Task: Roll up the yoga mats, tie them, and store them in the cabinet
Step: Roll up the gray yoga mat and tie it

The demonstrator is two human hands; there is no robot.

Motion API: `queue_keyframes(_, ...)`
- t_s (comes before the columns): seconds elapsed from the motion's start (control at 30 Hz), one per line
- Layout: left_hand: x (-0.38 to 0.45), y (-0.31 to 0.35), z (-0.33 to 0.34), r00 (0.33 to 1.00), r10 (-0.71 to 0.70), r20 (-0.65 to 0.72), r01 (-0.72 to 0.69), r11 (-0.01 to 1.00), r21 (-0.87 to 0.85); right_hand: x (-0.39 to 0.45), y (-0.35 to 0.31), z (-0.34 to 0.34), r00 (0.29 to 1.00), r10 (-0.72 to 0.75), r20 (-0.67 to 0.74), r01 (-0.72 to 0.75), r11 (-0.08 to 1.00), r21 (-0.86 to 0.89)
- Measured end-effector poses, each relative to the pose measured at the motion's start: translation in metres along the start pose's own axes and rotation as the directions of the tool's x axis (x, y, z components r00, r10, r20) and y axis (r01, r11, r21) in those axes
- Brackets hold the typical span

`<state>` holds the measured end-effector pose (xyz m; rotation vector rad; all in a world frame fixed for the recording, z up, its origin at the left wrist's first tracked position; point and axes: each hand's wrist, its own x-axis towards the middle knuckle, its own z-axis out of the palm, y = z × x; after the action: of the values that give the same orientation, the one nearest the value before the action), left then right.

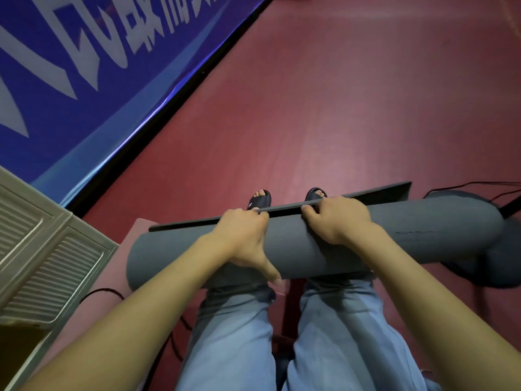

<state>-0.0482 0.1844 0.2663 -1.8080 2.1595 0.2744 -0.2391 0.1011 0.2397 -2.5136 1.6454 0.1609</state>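
Note:
A grey yoga mat (423, 232), rolled into a thick tube, lies across my thighs from lower left to upper right. Its loose end (389, 190) sticks out as a flat dark flap along the far side of the roll. My left hand (245, 241) lies over the roll left of centre, fingers curled over the flap's edge and thumb stretched back toward me. My right hand (335, 218) grips the roll just to the right, fingers hooked over the same edge. A pink mat (124, 255) shows under the roll's left end.
A beige louvred cabinet (42, 261) stands at the left. A blue banner with white characters (84, 66) runs along the wall beyond the red floor (338, 108). Black cables (479, 184) trail at the right beside a dark round object (501, 258). My sandalled feet (259, 200) show past the mat.

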Motion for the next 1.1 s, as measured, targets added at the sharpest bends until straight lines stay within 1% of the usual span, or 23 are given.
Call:
queue_keyframes(0.13, -0.006, 0.0, -0.011, 0.995, 0.042, 0.092, -0.037, 0.998, -0.052, 0.0, 0.005, -0.011, 0.943, 0.093, 0.318, -0.123, 0.989, 0.077)
queue_keyframes(0.23, -0.009, 0.0, -0.004, 0.969, 0.063, 0.24, 0.004, 0.964, -0.267, -0.004, 0.008, -0.006, 0.855, 0.111, 0.507, -0.217, 0.964, 0.154)
queue_keyframes(0.3, -0.008, 0.0, 0.003, 0.95, 0.101, 0.297, 0.01, 0.937, -0.349, -0.005, 0.015, 0.006, 0.816, 0.067, 0.574, -0.237, 0.945, 0.227)
queue_keyframes(0.37, -0.003, -0.001, 0.004, 0.943, 0.106, 0.317, 0.027, 0.921, -0.388, -0.007, 0.018, 0.01, 0.842, 0.071, 0.535, -0.233, 0.942, 0.242)
queue_keyframes(0.4, 0.001, -0.003, 0.004, 0.942, 0.1, 0.32, 0.047, 0.905, -0.422, -0.01, 0.017, 0.007, 0.882, 0.089, 0.462, -0.219, 0.947, 0.234)
queue_keyframes(0.47, 0.005, -0.006, 0.006, 0.953, 0.093, 0.287, 0.065, 0.865, -0.497, -0.016, 0.012, -0.002, 0.975, 0.088, 0.204, -0.134, 0.965, 0.225)
queue_keyframes(0.5, 0.005, -0.008, 0.008, 0.971, 0.078, 0.228, 0.053, 0.853, -0.519, -0.02, 0.01, -0.004, 0.997, 0.078, 0.017, -0.08, 0.968, 0.237)
queue_keyframes(0.53, 0.004, -0.011, 0.01, 0.989, 0.044, 0.141, 0.038, 0.848, -0.529, -0.027, 0.008, -0.007, 0.98, 0.073, -0.185, -0.021, 0.963, 0.269)
queue_keyframes(0.6, 0.001, -0.017, 0.015, 0.997, -0.025, -0.08, -0.023, 0.836, -0.549, -0.046, 0.003, -0.005, 0.87, 0.111, -0.481, 0.084, 0.927, 0.366)
queue_keyframes(0.63, 0.003, -0.02, 0.018, 0.987, -0.038, -0.155, -0.058, 0.82, -0.569, -0.061, -0.001, -0.003, 0.831, 0.18, -0.527, 0.087, 0.893, 0.443)
queue_keyframes(0.67, 0.005, -0.024, 0.023, 0.985, -0.029, -0.167, -0.077, 0.802, -0.593, -0.077, -0.004, -0.001, 0.83, 0.253, -0.498, 0.061, 0.845, 0.532)
queue_keyframes(0.7, 0.009, -0.027, 0.026, 0.993, 0.006, -0.116, -0.077, 0.779, -0.622, -0.094, -0.006, 0.002, 0.856, 0.298, -0.422, 0.014, 0.803, 0.596)
queue_keyframes(0.73, 0.014, -0.03, 0.03, 0.998, 0.064, -0.023, -0.063, 0.751, -0.657, -0.111, -0.007, 0.003, 0.903, 0.314, -0.292, -0.064, 0.772, 0.633)
queue_keyframes(0.77, 0.018, -0.03, 0.034, 0.988, 0.122, 0.098, -0.022, 0.729, -0.685, -0.127, -0.01, 0.003, 0.95, 0.296, -0.098, -0.158, 0.728, 0.667)
queue_keyframes(0.8, 0.02, -0.03, 0.035, 0.961, 0.174, 0.217, 0.027, 0.719, -0.695, -0.142, -0.014, 0.004, 0.965, 0.229, 0.131, -0.252, 0.648, 0.719)
queue_keyframes(0.83, 0.019, -0.027, 0.032, 0.929, 0.209, 0.304, 0.067, 0.714, -0.696, -0.156, -0.018, 0.008, 0.929, 0.113, 0.352, -0.355, 0.541, 0.763)
queue_keyframes(0.87, 0.018, -0.025, 0.028, 0.915, 0.217, 0.341, 0.096, 0.704, -0.703, -0.168, -0.024, 0.013, 0.863, -0.007, 0.505, -0.458, 0.411, 0.788)
queue_keyframes(0.9, 0.018, -0.024, 0.024, 0.919, 0.203, 0.337, 0.107, 0.695, -0.711, -0.175, -0.028, 0.02, 0.823, -0.068, 0.564, -0.532, 0.252, 0.808)
queue_keyframes(0.93, 0.017, -0.022, 0.02, 0.93, 0.191, 0.315, 0.097, 0.696, -0.711, -0.179, -0.029, 0.029, 0.825, -0.055, 0.562, -0.561, 0.033, 0.827)
queue_keyframes(0.97, 0.014, -0.02, 0.015, 0.941, 0.182, 0.287, 0.073, 0.716, -0.694, -0.179, -0.026, 0.038, 0.837, 0.015, 0.548, -0.535, -0.195, 0.822)
queue_keyframes(1.0, 0.011, -0.017, 0.01, 0.954, 0.164, 0.253, 0.044, 0.756, -0.653, -0.176, -0.022, 0.043, 0.843, 0.097, 0.53, -0.465, -0.364, 0.807)
queue_keyframes(1.03, 0.007, -0.013, 0.006, 0.969, 0.144, 0.202, 0.002, 0.808, -0.589, -0.17, -0.018, 0.045, 0.852, 0.145, 0.503, -0.392, -0.459, 0.797)
queue_keyframes(1.1, 0.002, -0.007, -0.003, 0.992, 0.116, 0.042, -0.084, 0.886, -0.457, -0.156, -0.014, 0.037, 0.885, 0.201, 0.42, -0.27, -0.514, 0.814)
